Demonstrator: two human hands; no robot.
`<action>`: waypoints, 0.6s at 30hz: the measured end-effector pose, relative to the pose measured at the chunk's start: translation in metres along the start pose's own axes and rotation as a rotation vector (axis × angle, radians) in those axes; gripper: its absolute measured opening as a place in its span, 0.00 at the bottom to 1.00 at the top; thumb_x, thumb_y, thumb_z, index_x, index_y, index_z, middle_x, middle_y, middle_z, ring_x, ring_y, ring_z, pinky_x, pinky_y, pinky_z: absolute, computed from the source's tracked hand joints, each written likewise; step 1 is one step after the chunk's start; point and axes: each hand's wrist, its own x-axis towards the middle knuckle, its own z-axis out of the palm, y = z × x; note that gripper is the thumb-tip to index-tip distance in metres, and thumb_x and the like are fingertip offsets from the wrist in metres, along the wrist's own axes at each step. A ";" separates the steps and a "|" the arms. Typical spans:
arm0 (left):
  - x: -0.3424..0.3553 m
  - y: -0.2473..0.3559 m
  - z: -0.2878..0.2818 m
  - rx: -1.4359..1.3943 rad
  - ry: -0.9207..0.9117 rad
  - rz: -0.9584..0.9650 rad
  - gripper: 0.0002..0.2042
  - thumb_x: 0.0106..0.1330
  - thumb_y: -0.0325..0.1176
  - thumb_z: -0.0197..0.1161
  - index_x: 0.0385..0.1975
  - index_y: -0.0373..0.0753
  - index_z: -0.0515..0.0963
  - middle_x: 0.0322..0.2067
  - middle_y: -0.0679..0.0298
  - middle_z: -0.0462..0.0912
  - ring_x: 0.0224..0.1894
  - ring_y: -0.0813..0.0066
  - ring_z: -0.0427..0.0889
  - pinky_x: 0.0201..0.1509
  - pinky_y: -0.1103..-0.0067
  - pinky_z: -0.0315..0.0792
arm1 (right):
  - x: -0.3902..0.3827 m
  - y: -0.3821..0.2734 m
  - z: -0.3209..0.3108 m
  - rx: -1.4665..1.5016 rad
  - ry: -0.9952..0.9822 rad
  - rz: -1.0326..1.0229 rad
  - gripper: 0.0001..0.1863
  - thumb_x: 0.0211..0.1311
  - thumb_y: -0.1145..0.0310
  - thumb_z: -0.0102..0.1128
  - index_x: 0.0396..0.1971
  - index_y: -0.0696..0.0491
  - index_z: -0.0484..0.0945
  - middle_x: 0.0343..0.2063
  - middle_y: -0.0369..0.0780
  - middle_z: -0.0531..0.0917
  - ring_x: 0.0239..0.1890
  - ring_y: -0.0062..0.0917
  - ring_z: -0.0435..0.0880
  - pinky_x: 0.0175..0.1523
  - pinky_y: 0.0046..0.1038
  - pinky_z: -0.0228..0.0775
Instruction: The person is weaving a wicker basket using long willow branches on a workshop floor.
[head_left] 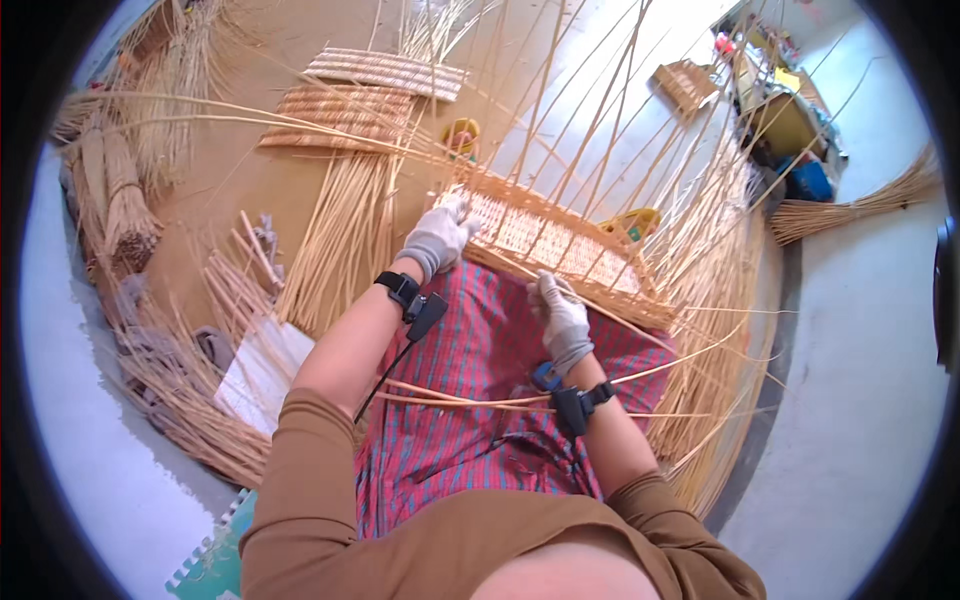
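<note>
A long woven cane basket (555, 240) with tall upright reeds rests across my lap on a red and blue checked cloth (480, 340). My left hand (443, 230), in a white glove, is closed on the basket's left end. My right hand (558, 315), also gloved, is closed on a long pale reed (637, 328) along the basket's near edge. Crossed loose reeds (465, 403) lie over the cloth below the basket. My wrists wear black straps with small devices.
Two flat woven panels (335, 118) and spread reeds (330, 230) lie on the floor ahead. Reed bundles (130, 200) line the left wall; another (850, 210) lies at right near piled objects (780, 120). A green foam mat (215, 550) shows at bottom left.
</note>
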 end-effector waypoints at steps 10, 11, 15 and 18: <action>0.000 -0.012 0.005 -0.058 -0.144 0.030 0.18 0.73 0.52 0.65 0.44 0.42 0.83 0.24 0.63 0.82 0.28 0.72 0.79 0.38 0.74 0.76 | 0.010 -0.022 0.015 -0.070 0.180 -0.286 0.14 0.70 0.71 0.70 0.53 0.48 0.81 0.36 0.33 0.87 0.31 0.15 0.82 0.32 0.16 0.73; -0.001 -0.011 0.009 -0.026 -0.070 0.028 0.18 0.73 0.51 0.66 0.43 0.41 0.83 0.26 0.63 0.83 0.30 0.72 0.79 0.41 0.74 0.76 | 0.011 -0.033 0.031 -0.176 0.115 -0.522 0.19 0.71 0.74 0.67 0.59 0.48 0.77 0.41 0.37 0.87 0.38 0.19 0.85 0.37 0.19 0.76; 0.001 -0.010 0.020 0.038 0.040 -0.122 0.20 0.71 0.52 0.66 0.41 0.38 0.84 0.32 0.59 0.86 0.36 0.67 0.82 0.47 0.71 0.76 | 0.042 -0.113 0.127 -0.815 -0.040 -1.096 0.36 0.73 0.76 0.60 0.78 0.44 0.59 0.59 0.51 0.83 0.60 0.38 0.84 0.57 0.31 0.79; 0.006 -0.013 0.021 -0.077 0.026 -0.200 0.21 0.71 0.55 0.65 0.44 0.40 0.87 0.37 0.52 0.89 0.41 0.59 0.88 0.52 0.67 0.78 | 0.041 -0.142 0.158 -0.870 -0.013 -0.887 0.36 0.74 0.74 0.57 0.78 0.45 0.57 0.60 0.51 0.82 0.56 0.41 0.86 0.57 0.33 0.80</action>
